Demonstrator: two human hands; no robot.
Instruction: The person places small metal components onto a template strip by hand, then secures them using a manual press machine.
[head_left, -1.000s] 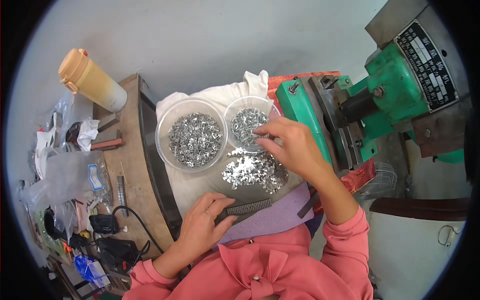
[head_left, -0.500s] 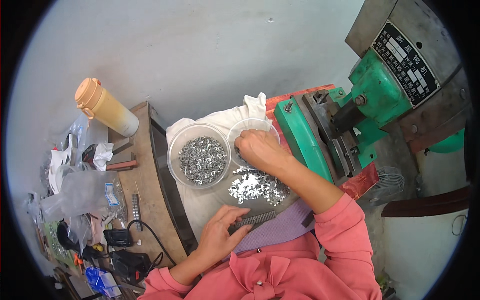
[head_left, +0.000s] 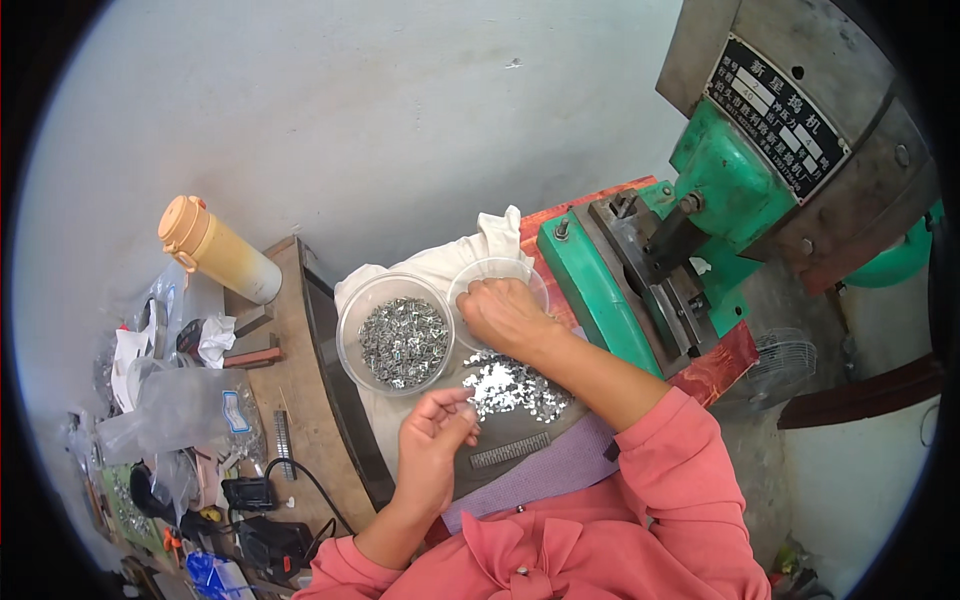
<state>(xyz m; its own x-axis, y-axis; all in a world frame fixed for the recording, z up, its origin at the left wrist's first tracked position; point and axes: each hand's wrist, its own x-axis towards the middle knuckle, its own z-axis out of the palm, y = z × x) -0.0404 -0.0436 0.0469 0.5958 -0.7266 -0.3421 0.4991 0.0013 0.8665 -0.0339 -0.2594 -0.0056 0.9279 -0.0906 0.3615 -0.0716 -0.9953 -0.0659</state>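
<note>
white cloth [head_left: 440,265] | left bowl [head_left: 352,318]: metal clips | right bowl [head_left: 470,275]: right hand [head_left: 505,315] fingers curled inside | left hand [head_left: 432,432] fingers pinching, contents unclear

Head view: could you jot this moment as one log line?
left hand: raised, fingers curled, beside loose metal bits | right hand: in right bowl | left bowl: holds metal bits

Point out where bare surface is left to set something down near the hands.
Little: a strip of white cloth behind the two clear bowls, and bare wooden bench left of them. Crowded: loose metal pieces fill the space between the left hand and right hand.
</note>
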